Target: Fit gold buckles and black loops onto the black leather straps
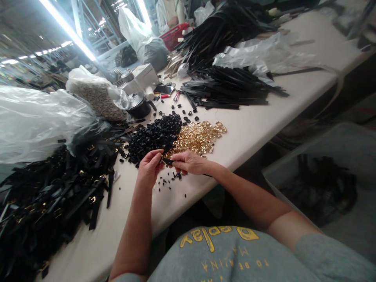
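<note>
My left hand (150,167) pinches a gold buckle (162,158) at the end of a black strap (168,161). From the other side, my right hand (189,162) is closed on the strap, and its tail shows below my wrist. Just beyond my hands lie a heap of black loops (155,137) and a heap of gold buckles (195,137), touching each other. Small black bits (165,182) are scattered on the table in front of my hands. Part of the buckle is covered by my left fingers.
Buckled black straps (67,188) are piled at the left under plastic bags (38,117). A black pot (139,105), a phone (164,89) and bundles of black strips (229,84) lie farther back. A bin (323,168) stands at right, beyond the table edge. Another person (170,13) is at the back.
</note>
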Motion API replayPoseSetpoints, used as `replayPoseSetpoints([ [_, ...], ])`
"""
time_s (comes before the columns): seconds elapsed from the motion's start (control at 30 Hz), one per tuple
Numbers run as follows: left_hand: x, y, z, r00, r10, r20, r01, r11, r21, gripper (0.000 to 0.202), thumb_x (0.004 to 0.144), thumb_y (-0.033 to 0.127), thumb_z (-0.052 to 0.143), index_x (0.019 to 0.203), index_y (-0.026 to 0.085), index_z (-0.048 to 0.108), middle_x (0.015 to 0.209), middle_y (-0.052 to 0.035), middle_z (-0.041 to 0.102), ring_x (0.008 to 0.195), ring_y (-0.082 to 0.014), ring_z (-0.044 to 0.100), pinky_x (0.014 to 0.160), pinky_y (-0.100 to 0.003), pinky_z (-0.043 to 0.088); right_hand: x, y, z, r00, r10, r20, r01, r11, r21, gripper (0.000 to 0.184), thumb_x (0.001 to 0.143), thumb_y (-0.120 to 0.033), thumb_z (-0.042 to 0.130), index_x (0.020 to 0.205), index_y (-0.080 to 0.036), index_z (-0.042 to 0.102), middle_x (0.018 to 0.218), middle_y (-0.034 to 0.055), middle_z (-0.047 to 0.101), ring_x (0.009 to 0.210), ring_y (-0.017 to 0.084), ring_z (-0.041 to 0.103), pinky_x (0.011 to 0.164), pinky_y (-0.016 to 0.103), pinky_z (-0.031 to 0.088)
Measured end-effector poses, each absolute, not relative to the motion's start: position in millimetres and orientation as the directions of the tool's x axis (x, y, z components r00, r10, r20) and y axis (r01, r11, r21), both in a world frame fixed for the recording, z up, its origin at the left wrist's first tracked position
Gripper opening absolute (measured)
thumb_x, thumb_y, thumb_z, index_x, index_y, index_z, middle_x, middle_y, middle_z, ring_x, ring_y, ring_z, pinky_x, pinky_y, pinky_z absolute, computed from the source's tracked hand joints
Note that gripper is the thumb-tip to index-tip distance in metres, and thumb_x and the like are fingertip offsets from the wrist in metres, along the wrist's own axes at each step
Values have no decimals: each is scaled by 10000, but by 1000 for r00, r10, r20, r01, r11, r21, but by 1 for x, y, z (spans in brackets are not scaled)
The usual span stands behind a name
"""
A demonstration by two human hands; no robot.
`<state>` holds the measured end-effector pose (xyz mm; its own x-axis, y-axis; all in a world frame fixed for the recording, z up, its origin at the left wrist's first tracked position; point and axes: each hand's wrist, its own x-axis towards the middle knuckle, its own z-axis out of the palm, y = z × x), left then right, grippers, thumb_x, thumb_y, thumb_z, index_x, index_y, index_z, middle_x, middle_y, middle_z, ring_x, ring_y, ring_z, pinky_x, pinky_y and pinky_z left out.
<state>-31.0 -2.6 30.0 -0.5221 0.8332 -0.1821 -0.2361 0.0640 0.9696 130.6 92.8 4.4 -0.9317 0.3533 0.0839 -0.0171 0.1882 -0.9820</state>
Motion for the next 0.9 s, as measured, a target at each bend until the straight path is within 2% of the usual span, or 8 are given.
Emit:
replayPoseSetpoints([
  [0.13, -24, -2, 28, -475, 859, -189, -248, 76, 966, 404, 590, 395, 872, 901, 167, 750, 694, 0, 664, 532, -50, 550, 511, -154, 459, 128, 92, 5, -906, 409, 109, -17, 222, -975, 193, 949, -247, 480, 789, -162, 546, 672, -24, 611, 481, 69, 541, 488, 184, 404],
  [0.3, -20, -3, 25, -463, 876, -135, -173, 60, 983, 389, 613, 318, 862, 958, 176, 754, 759, -16, 699, 594, -62, 572, 571, -169, 467, 128, 92, 5, -877, 461, 139, -26, 242, -970, 162, 938, -206, 455, 820, -163, 558, 688, -29, 608, 499, 67, 560, 496, 176, 409],
  [0.4, -20, -3, 26, -467, 875, -124, -139, 65, 988, 353, 620, 298, 851, 931, 163, 754, 709, -7, 677, 546, -51, 534, 530, -166, 435, 130, 92, 8, -890, 437, 129, -8, 268, -963, 133, 868, -115, 466, 806, -156, 577, 672, -26, 617, 534, 79, 577, 524, 179, 416],
  [0.5, -21, -4, 28, -424, 884, -198, -228, 107, 968, 337, 584, 272, 855, 878, 149, 747, 602, 24, 606, 487, -39, 492, 483, -156, 399, 133, 91, 12, -916, 392, 87, 40, 303, -952, 136, 818, -86, 475, 805, -149, 595, 688, -14, 643, 545, 90, 582, 533, 189, 409],
  [0.63, -23, -5, 29, -381, 887, -260, -331, 132, 935, 333, 565, 257, 851, 851, 141, 726, 587, 35, 586, 454, -31, 470, 500, -176, 448, 132, 88, 12, -918, 380, 113, 22, 333, -943, 125, 872, -150, 481, 808, -149, 589, 684, -19, 626, 515, 77, 550, 526, 189, 380],
  [0.7, -23, -5, 29, -374, 887, -270, -351, 133, 927, 337, 560, 257, 853, 843, 139, 714, 589, 34, 589, 444, -30, 464, 499, -182, 461, 131, 87, 10, -920, 361, 148, -30, 314, -949, 184, 931, -227, 465, 803, -152, 573, 682, -23, 609, 509, 71, 541, 524, 187, 375],
  [0.8, -22, -4, 29, -369, 885, -285, -361, 146, 921, 347, 548, 253, 861, 830, 142, 693, 585, 40, 578, 444, -28, 467, 476, -164, 439, 129, 85, 7, -915, 362, 178, -63, 307, -950, 293, 970, -336, 459, 760, -156, 554, 660, -25, 594, 490, 66, 521, 521, 188, 369],
  [0.9, -20, -4, 30, -369, 890, -269, -340, 141, 930, 356, 552, 259, 863, 826, 158, 660, 608, 38, 585, 466, -41, 502, 446, -146, 397, 127, 83, 7, -893, 405, 197, -56, 333, -941, 318, 970, -375, 479, 764, -153, 579, 632, -26, 590, 486, 67, 506, 535, 191, 363],
])
